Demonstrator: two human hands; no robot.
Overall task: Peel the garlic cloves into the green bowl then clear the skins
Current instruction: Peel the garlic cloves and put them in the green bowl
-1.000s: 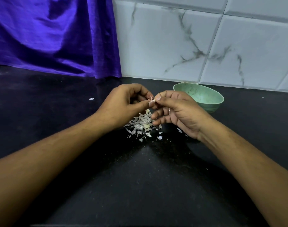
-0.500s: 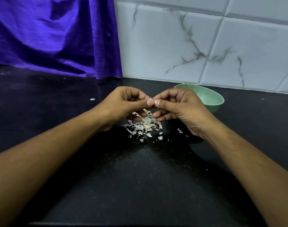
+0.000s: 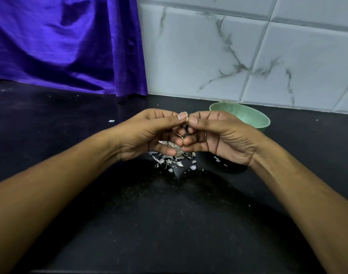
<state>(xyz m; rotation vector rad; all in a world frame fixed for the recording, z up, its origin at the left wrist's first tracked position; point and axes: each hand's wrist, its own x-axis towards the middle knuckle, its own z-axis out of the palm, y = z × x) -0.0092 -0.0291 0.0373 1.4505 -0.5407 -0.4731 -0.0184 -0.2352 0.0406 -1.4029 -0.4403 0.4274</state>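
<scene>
Two hands meet thumb to thumb: left hand (image 3: 147,133) & right hand (image 3: 218,135) both pinch a small pale garlic clove (image 3: 187,118), mostly hidden btwn fingertips, above a heap of papery whitish-grey skins (image 3: 175,155) on the black speckled stone counter (image 3: 169,214). Round pale-green bowl (image 3: 254,117) sits just behind the right hand.

Green bowl (image 3: 254,117), purple cloth (image 3: 66,44), black counter (image 3: 169,224)
</scene>
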